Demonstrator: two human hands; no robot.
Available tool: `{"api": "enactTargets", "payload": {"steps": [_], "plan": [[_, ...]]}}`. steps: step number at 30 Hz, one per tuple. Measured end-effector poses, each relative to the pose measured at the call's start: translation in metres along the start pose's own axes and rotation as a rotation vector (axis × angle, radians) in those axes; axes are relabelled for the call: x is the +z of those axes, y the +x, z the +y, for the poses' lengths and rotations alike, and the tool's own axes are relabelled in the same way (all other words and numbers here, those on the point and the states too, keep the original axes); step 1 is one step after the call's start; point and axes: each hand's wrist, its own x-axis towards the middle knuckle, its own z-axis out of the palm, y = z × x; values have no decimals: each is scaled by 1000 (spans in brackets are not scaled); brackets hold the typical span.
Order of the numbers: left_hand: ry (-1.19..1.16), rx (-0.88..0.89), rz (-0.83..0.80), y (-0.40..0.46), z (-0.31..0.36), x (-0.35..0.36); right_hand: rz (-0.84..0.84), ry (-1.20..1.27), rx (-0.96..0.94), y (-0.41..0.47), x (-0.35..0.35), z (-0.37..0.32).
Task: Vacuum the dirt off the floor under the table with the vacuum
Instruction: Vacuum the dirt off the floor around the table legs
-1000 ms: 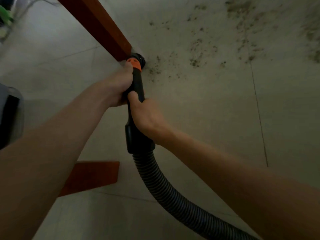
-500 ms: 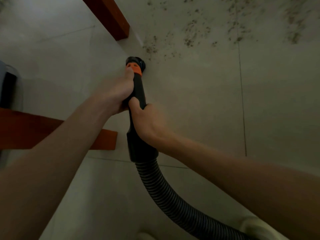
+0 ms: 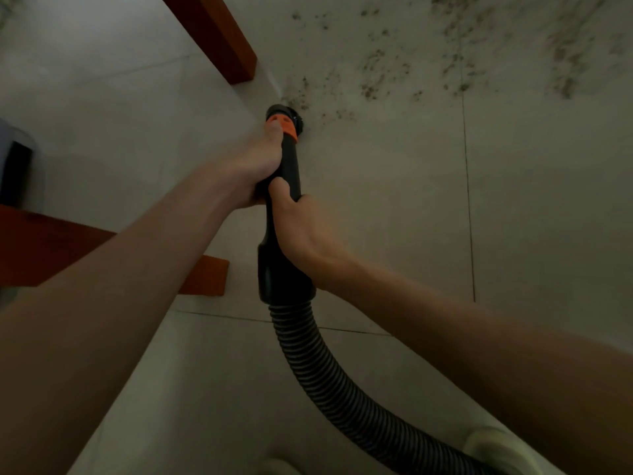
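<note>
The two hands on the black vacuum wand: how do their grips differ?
The left hand holds the black vacuum wand higher, thumb reaching the orange collar near the nozzle. The right hand grips lower, just above the ribbed black hose, thumb lying along the wand. Both wrap around the same wand.

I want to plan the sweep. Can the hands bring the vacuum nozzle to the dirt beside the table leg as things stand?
Probably yes: the nozzle already sits at the edge of the dirt, and the table leg stands left of it.
</note>
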Motion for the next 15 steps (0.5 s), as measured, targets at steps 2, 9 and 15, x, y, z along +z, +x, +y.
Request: {"api": "enactTargets", "payload": {"steps": [2,9,15], "plan": [[9,1,12,4,2,0,1,-12,-7,3,-2,-1],[24,10,46,24,12,-1,0,-16,-38,24,-6,-8],[37,14,44,44,26,-1,1,51,-32,47,-9,-12]]}}
